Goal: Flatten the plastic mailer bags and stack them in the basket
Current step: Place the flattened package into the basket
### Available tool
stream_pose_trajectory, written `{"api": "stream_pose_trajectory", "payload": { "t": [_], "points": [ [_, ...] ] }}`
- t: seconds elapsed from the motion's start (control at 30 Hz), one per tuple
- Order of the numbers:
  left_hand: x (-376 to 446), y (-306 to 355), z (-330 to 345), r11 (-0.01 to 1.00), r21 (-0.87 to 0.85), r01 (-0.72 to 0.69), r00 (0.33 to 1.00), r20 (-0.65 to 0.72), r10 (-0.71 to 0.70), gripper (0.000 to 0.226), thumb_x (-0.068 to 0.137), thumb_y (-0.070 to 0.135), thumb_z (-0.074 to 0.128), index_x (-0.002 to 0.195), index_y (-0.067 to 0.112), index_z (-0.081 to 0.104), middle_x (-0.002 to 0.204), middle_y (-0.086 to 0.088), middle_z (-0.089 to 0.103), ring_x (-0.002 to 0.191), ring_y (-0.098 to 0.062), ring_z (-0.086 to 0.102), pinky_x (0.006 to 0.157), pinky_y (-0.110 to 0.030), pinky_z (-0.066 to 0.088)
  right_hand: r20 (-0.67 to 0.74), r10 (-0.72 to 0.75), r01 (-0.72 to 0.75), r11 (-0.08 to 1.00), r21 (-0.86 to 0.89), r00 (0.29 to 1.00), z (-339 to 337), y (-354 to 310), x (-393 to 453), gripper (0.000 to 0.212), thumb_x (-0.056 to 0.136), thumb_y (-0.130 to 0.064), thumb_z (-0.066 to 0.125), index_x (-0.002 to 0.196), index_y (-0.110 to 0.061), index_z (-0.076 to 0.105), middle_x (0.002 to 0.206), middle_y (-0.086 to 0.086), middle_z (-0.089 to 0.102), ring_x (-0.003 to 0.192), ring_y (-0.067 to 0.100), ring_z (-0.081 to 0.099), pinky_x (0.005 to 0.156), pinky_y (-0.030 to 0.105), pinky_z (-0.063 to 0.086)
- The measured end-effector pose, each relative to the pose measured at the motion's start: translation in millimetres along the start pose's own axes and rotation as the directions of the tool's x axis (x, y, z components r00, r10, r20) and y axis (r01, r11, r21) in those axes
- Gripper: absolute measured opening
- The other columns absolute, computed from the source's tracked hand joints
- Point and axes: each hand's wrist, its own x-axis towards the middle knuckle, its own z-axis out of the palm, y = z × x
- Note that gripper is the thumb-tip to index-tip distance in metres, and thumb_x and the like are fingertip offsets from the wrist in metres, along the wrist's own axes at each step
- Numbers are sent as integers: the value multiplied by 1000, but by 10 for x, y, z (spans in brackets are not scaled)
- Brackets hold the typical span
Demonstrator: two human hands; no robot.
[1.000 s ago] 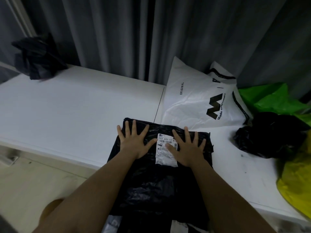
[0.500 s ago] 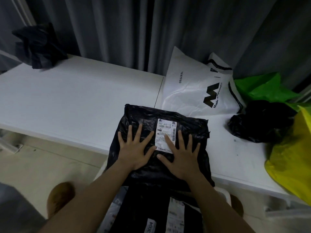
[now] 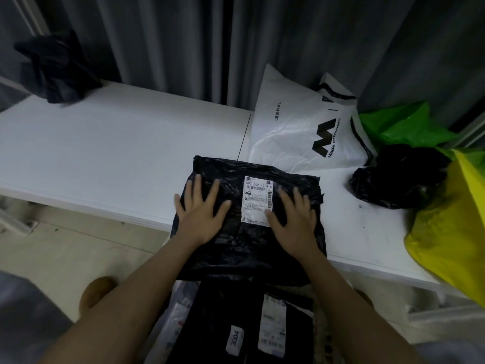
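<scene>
While both palms sit flat on it, the black mailer bag (image 3: 252,232) lies across the near edge of the white table (image 3: 110,153), its lower part hanging past the edge toward the person. Left hand (image 3: 200,216): fingers straight and spread, pressing the bag's left half. Right hand (image 3: 295,219): fingers straight, slightly fanned, pressing the right half; thumb tip overlaps the lower corner of the white shipping label (image 3: 257,202), which sits between the two hands. Neither hand curls around anything.

Below the wrists, nearer the person: a stack of black bags (image 3: 236,324) with white labels, one reading 3004. Basket under them not clearly visible, can't confirm its edges.

Beyond the right hand's fingertips: white bag (image 3: 296,127) printed "ORIGINAL" and "Made extreme", leaning toward the grey curtain (image 3: 262,43). Further out to the right of that hand: crumpled black bag (image 3: 393,177), green bag (image 3: 401,124) behind it, yellow bag (image 3: 451,219) at the frame edge. Far out past the left hand, at the table's back corner: a dark bundle (image 3: 57,67), material unclear.
</scene>
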Motion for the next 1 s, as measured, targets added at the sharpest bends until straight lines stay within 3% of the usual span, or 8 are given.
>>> {"api": "stream_pose_trajectory", "payload": {
  "t": [0.1, 0.23, 0.3, 0.4, 0.53, 0.67, 0.9, 1.0],
  "points": [
    [-64, -82, -98, 996, -51, 73, 969, -233, -83, 53, 97, 39, 38, 147, 22, 30, 157, -11, 11, 143, -28, 7, 115, -48, 4, -213, 237, -245, 969, -14, 948, -242, 103, -73, 67, 89, -39, 56, 148, -24, 27, 153, 9, 25, 138, 30, 20, 110, 50, 20],
    [-183, -87, -88, 997, 83, 4, 997, -77, 2, 46, 97, 39, 42, 140, 23, 41, 151, -7, 25, 136, -30, 22, 111, -43, 17, -1, 494, -493, 869, -41, 870, -373, 205, -178, 73, 89, -47, 53, 148, -20, 19, 145, 13, 33, 132, 34, 27, 106, 48, 22],
    [-217, -49, -71, 994, 106, 14, 1000, 14, -16, 50, 97, 43, 42, 144, 26, 35, 153, -7, 21, 139, -31, 19, 112, -45, 18, 17, 473, -473, 877, 83, 881, -385, 220, -230, 64, 89, -36, 57, 144, -18, 28, 136, 13, 45, 126, 35, 37, 102, 45, 29],
    [-264, 12, -130, 989, -39, 142, 989, -48, -143, 60, 95, 41, 47, 147, 22, 25, 157, -12, 10, 142, -34, 11, 111, -50, 18, -23, 397, -365, 863, 350, 917, -417, 213, -292, 48, 90, -10, 54, 137, -12, 41, 128, 15, 56, 115, 32, 52, 88, 30, 40],
    [-216, -150, -283, 929, -105, 355, 932, -39, -361, 55, 96, 38, 50, 136, 5, 34, 138, -23, 36, 128, -41, 35, 103, -50, 32, -107, 287, -216, 877, 429, 952, -528, 186, -387, 45, 92, -4, 53, 135, -15, 44, 135, 9, 52, 122, 25, 51, 92, 23, 37],
    [-258, -240, -401, 922, -268, 280, 959, 37, -280, 23, 94, 22, 50, 89, 0, 52, 92, -21, 58, 96, -40, 59, 80, -39, 46, -199, 146, -55, 914, 403, 969, -648, 158, -575, 42, 94, -4, 51, 134, -17, 46, 136, 5, 50, 125, 20, 46, 97, 23, 34],
    [-710, -158, -525, 892, -423, 161, 975, -73, -211, 14, 95, 19, 38, 99, 9, 46, 98, -15, 54, 83, -32, 53, 69, -37, 40, -250, 145, 29, 814, 580, 957, -555, 163, -1181, 46, 90, -4, 55, 131, -22, 45, 130, 2, 51, 120, 19, 51, 103, 41, 44],
    [-992, -180, -484, 898, -405, 169, 978, -42, -203, 11, 97, 21, 35, 100, 11, 41, 80, -8, 52, 77, -30, 52, 62, -35, 34, -144, 167, -39, 775, 630, 975, -421, 218, -1494, 50, 90, 1, 54, 134, -18, 41, 128, 0, 51, 110, 19, 54, 92, 25, 49]
  ]
}}
